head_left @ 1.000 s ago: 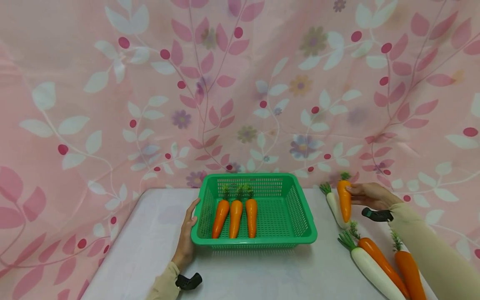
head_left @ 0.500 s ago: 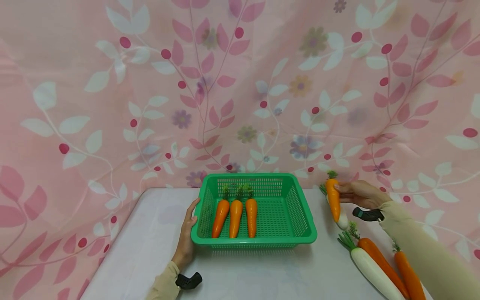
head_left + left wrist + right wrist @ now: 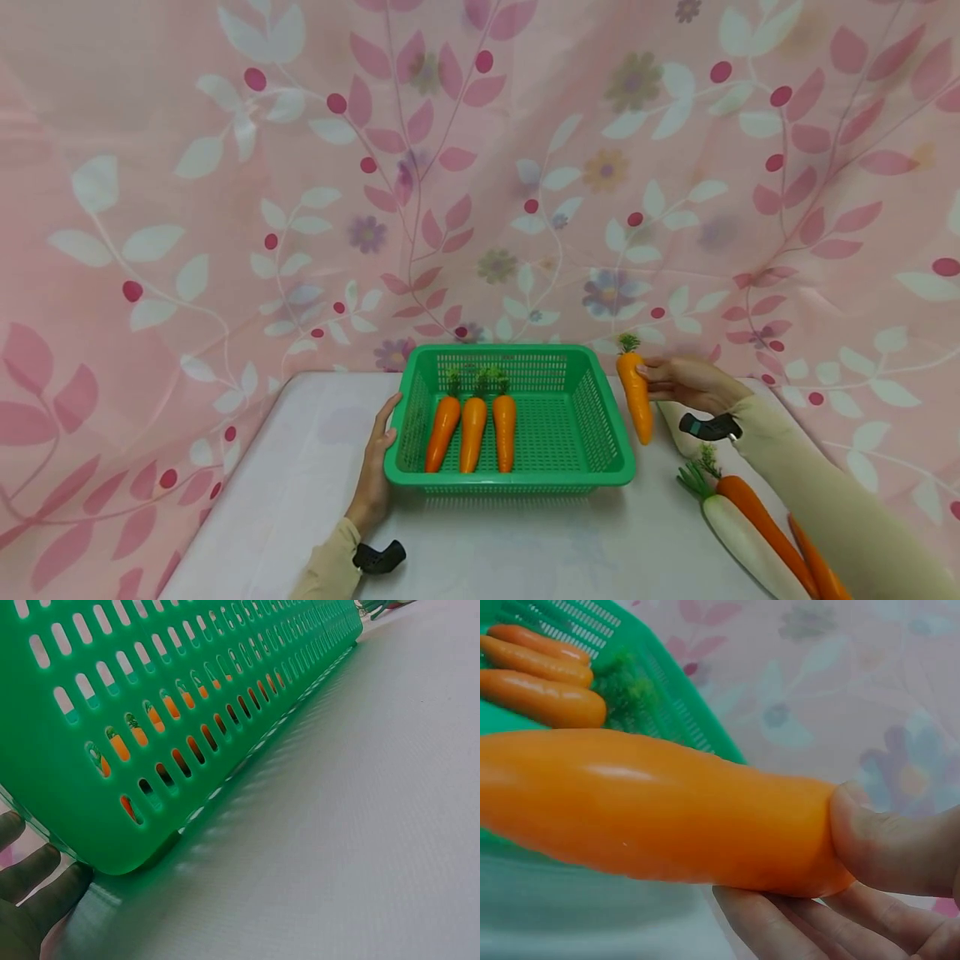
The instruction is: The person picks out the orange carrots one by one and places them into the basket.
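In the head view my right hand (image 3: pixel 686 383) holds an orange carrot (image 3: pixel 636 396) with a green leafy top, just right of the green basket (image 3: pixel 510 479). The right wrist view shows the thumb on one side of this carrot (image 3: pixel 652 806) and the fingers under its thick end. Three carrots (image 3: pixel 472 433) lie side by side in the left half of the basket, tops toward the back. My left hand (image 3: pixel 371 475) rests against the basket's left side, thumb at the rim. Its fingers (image 3: pixel 56 889) lie extended along the outer wall in the left wrist view.
A white radish (image 3: pixel 678 429) lies partly hidden behind the right hand. Nearer the front right are another white radish (image 3: pixel 742 533), a carrot (image 3: pixel 765 521) and one more carrot (image 3: pixel 813 558) partly under the sleeve. A pink floral cloth (image 3: pixel 480 208) hangs behind the white table (image 3: pixel 510 550).
My right hand has carried the carrot leftward, from above the far radish to beside the basket's right rim. The left hand and the basket have stayed in place.
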The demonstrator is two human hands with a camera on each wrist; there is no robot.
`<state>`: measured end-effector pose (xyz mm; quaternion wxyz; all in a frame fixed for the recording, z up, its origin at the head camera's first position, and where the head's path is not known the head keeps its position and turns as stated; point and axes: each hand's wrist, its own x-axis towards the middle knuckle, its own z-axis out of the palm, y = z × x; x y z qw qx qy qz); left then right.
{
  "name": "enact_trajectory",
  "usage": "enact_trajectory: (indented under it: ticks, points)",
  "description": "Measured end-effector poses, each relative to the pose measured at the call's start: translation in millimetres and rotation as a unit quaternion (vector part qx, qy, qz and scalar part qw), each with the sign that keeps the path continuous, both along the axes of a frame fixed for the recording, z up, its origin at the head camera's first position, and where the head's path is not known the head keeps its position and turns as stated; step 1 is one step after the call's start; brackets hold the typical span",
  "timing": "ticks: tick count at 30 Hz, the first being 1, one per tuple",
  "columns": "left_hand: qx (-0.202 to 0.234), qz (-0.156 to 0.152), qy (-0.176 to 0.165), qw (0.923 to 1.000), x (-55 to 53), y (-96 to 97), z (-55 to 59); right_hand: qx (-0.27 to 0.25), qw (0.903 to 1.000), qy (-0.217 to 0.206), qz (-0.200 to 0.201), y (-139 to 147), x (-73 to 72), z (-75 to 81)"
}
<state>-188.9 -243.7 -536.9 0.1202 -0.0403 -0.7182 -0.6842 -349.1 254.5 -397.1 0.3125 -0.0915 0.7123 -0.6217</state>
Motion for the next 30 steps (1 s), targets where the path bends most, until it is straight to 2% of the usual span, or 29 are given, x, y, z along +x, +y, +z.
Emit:
enact_trajectory:
  ticks: [3, 13, 24, 30]
  points:
    - [0.004, -0.002, -0.001, 1.0000, 0.2, 0.0, 0.2, 0.002, 0.9998, 0.010, 0.015, -7.5, 0.0, 2.5]
    - [0.003, -0.001, -0.009, 1.0000, 0.1, 0.5, 1.7, -0.004, 0.9996, 0.019, 0.019, -30.7, 1.9, 8.3]
    - [0.005, -0.001, -0.004, 1.0000, 1.1, 0.9, 1.9, -0.001, 0.9991, 0.031, 0.030, -54.6, 2.3, 6.7]
    - [0.000, 0.003, -0.002, 1.0000, 0.8, 0.9, 0.9, -0.015, 0.9994, 0.026, 0.018, -67.5, 4.5, 3.3]
